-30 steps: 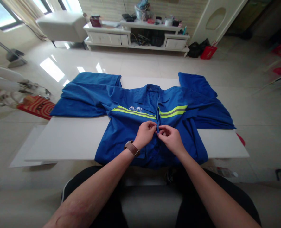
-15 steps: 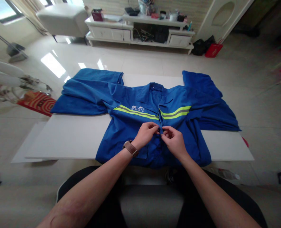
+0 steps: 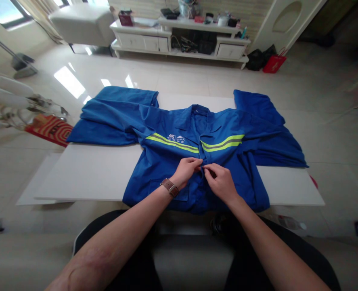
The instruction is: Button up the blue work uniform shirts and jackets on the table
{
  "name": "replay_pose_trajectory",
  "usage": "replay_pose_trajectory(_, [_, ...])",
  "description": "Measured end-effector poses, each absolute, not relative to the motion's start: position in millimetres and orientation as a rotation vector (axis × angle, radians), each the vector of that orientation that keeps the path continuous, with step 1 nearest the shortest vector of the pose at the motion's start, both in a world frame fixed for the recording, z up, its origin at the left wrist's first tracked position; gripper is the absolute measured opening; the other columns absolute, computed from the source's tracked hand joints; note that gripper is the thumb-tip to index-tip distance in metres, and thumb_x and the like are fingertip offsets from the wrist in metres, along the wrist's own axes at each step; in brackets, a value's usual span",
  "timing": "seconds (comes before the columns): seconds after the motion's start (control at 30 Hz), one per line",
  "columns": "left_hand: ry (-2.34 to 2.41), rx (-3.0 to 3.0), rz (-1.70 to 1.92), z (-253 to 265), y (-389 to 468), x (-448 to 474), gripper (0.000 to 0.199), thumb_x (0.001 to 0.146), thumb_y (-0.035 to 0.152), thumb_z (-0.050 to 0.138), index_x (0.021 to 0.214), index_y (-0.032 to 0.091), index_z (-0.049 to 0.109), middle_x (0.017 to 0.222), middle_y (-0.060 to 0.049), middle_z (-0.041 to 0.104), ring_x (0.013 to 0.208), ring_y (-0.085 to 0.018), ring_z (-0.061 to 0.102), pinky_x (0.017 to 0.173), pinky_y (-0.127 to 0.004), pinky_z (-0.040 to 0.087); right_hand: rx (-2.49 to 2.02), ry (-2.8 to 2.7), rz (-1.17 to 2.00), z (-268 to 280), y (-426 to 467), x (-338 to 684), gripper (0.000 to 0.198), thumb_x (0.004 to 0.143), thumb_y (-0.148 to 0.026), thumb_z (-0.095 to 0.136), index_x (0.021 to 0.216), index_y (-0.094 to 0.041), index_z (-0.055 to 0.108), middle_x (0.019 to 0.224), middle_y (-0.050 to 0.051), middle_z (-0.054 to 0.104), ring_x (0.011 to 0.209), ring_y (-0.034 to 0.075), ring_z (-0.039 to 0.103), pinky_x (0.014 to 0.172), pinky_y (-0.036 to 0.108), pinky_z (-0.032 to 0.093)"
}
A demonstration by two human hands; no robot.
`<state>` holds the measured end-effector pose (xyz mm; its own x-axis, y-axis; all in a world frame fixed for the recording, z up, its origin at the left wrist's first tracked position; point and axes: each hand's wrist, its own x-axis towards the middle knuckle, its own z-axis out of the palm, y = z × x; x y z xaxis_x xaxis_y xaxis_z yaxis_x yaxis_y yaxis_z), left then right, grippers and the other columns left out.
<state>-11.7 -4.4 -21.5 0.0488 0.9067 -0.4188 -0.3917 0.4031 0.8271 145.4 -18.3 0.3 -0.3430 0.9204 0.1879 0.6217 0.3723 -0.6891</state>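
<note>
A blue work jacket (image 3: 227,125) lies face up on a white table, its collar pointing away from me and its sleeves out to both sides. Yellow-green and grey reflective strips cross the chest, with white lettering on the left half. My left hand (image 3: 185,170), with a brown-strapped watch above it, pinches the front opening edge just below the strip. Close beside it, my right hand (image 3: 220,181) pinches the other side of the same front edge. The fingertips almost meet. Any button between them is too small to make out.
The white table (image 3: 91,173) shows on both sides of the jacket. A red patterned KFC bag (image 3: 50,128) stands at the left. Beyond the floor are a white cabinet (image 3: 142,42) and a pale ottoman (image 3: 83,24). A plastic bottle (image 3: 290,222) lies below the right edge.
Both hands stay at the front edge and have shifted slightly. The jacket's front edge at the strip has moved a little left, and my right fingertips sit slightly lower.
</note>
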Motion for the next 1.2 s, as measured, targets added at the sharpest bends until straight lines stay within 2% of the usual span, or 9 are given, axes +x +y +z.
replay_pose_trajectory(0.2, [1.186,0.614,1.129,-22,-4,-8,0.023,0.070,0.033,0.080,0.072,0.013,0.069,0.066,0.000,0.064,0.065,-0.010,0.057,0.066,-0.024,0.045,-1.485,-2.060,0.687,0,-18,148,0.037,0.092,-0.028,0.053,0.125,-0.019,0.068,0.083,0.003,0.072,0.071,0.018,0.066,0.068,0.027,0.048])
replay_pose_trajectory(0.4, [1.229,0.530,1.149,-21,-3,-7,0.019,0.067,0.020,0.082,0.074,0.013,0.066,0.065,0.001,0.065,0.063,-0.010,0.058,0.065,-0.023,0.045,-1.487,-2.079,0.669,-2,-16,149,0.035,0.091,-0.026,0.053,0.120,-0.018,0.071,0.087,0.005,0.074,0.074,0.018,0.066,0.070,0.027,0.047])
replay_pose_trajectory(0.7, [1.188,0.479,1.116,-17,-5,-7,0.021,0.067,0.015,0.082,0.083,0.012,0.069,0.069,0.000,0.067,0.066,-0.011,0.060,0.070,-0.025,0.048,-1.470,-2.091,0.645,-6,-14,148,0.030,0.092,-0.029,0.054,0.115,-0.019,0.072,0.089,0.005,0.073,0.078,0.020,0.067,0.075,0.031,0.049])
replay_pose_trajectory(0.83, [1.167,0.555,1.088,-18,-3,-7,0.005,0.077,0.013,0.069,0.081,0.012,0.072,0.071,-0.001,0.068,0.067,-0.011,0.061,0.072,-0.024,0.048,-1.587,-2.089,0.606,-5,-16,146,0.031,0.093,-0.043,0.059,0.111,-0.021,0.071,0.081,0.003,0.069,0.076,0.021,0.065,0.068,0.029,0.044])
replay_pose_trajectory(0.93, [1.185,0.713,1.065,-21,-2,-7,0.016,0.078,0.007,0.060,0.084,0.011,0.074,0.074,-0.001,0.070,0.069,-0.011,0.062,0.070,-0.022,0.047,-1.675,-2.057,0.581,-6,-17,145,0.032,0.091,-0.047,0.061,0.107,-0.021,0.071,0.081,0.003,0.068,0.073,0.020,0.064,0.064,0.028,0.041])
replay_pose_trajectory(1.07, [1.173,0.724,0.999,-23,-1,-6,0.023,0.078,0.001,0.056,0.094,0.010,0.071,0.074,-0.002,0.071,0.067,-0.011,0.065,0.073,-0.025,0.054,-1.614,-2.018,0.582,-11,-15,145,0.025,0.086,-0.036,0.061,0.100,-0.018,0.072,0.096,0.007,0.070,0.081,0.021,0.064,0.072,0.030,0.045])
replay_pose_trajectory(1.2, [1.172,0.696,0.972,-29,1,-4,0.022,0.081,-0.001,0.053,0.094,0.010,0.066,0.072,-0.001,0.069,0.064,-0.012,0.069,0.074,-0.027,0.058,-1.571,-1.975,0.647,-15,-13,146,0.024,0.082,-0.025,0.053,0.091,-0.018,0.074,0.088,0.007,0.071,0.076,0.020,0.064,0.073,0.032,0.047])
